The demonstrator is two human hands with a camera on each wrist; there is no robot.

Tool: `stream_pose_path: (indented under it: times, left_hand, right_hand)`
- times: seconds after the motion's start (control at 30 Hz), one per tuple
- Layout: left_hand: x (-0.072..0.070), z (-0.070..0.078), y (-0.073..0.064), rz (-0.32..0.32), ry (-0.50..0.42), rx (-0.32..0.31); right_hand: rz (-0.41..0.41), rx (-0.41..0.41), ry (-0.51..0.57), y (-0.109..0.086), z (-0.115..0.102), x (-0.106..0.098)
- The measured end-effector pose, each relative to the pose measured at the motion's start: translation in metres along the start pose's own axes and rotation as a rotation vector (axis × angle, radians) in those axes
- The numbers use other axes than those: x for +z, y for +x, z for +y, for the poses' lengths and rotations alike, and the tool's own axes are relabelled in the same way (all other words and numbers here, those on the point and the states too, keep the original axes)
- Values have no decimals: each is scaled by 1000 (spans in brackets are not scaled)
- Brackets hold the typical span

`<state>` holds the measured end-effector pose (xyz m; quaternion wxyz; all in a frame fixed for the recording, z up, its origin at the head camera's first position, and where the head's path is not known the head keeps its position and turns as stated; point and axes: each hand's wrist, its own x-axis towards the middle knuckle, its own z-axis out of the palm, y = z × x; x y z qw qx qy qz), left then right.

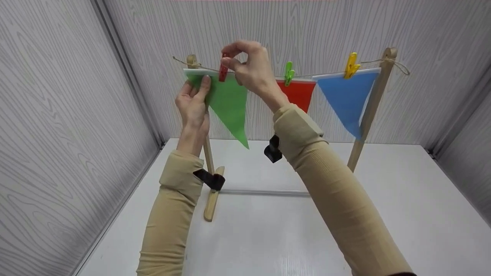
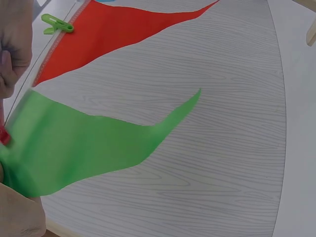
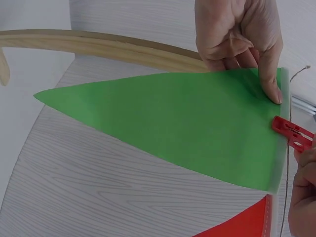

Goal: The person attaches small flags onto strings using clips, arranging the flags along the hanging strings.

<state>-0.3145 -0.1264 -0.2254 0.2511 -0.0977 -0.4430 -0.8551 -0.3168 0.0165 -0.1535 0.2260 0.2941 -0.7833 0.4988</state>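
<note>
My left hand (image 1: 193, 105) pinches the upper left part of a green pennant (image 1: 230, 99), thumb in front and fingers behind. The pennant's white top edge lies along a string (image 1: 303, 75). My right hand (image 1: 255, 69) pinches a red clothespin (image 1: 223, 69) by its upper end. In the right wrist view the red clothespin (image 3: 286, 129) overlaps the pennant's white top edge, just beside my left thumb (image 3: 270, 81). To the right, a red pennant (image 1: 293, 92) hangs under a light green clothespin (image 1: 289, 73), and a blue pennant (image 1: 347, 97) under a yellow clothespin (image 1: 351, 66).
The string is tied to a wooden post (image 1: 372, 107) on the right and reaches another post (image 1: 191, 60) behind my left hand. A wooden foot (image 1: 211, 203) and a thin clear rod (image 1: 264, 192) lie low on the white table (image 1: 245, 237). Wood-grain panels (image 1: 50, 115) enclose the space.
</note>
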Motion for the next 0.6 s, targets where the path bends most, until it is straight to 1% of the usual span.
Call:
stream_pose_path:
  times: [0.1, 0.2, 0.27, 0.37, 0.47, 0.53, 0.6]
  left_hand:
    - [-1, 0, 0, 8, 4, 3]
    - [-2, 0, 0, 18, 20, -4]
    - [-3, -1, -2, 35, 54, -3]
    - [-7, -1, -4, 76, 102, -18]
    - [-12, -2, -9, 118, 119, -21]
    - [-17, -2, -12, 146, 130, -14]
    - [-23, -4, -16, 168, 148, 7]
  right_hand:
    - [-50, -6, 14, -2, 1, -1]
    - [-61, -11, 18, -4, 3, -3]
    - [-60, -4, 30, -6, 3, -2]
    - [-43, 8, 64, -10, 6, -1]
    - [-10, -4, 106, -15, 9, 1]
    - [23, -16, 138, -20, 13, 3]
    - [62, -34, 173, -26, 17, 3]
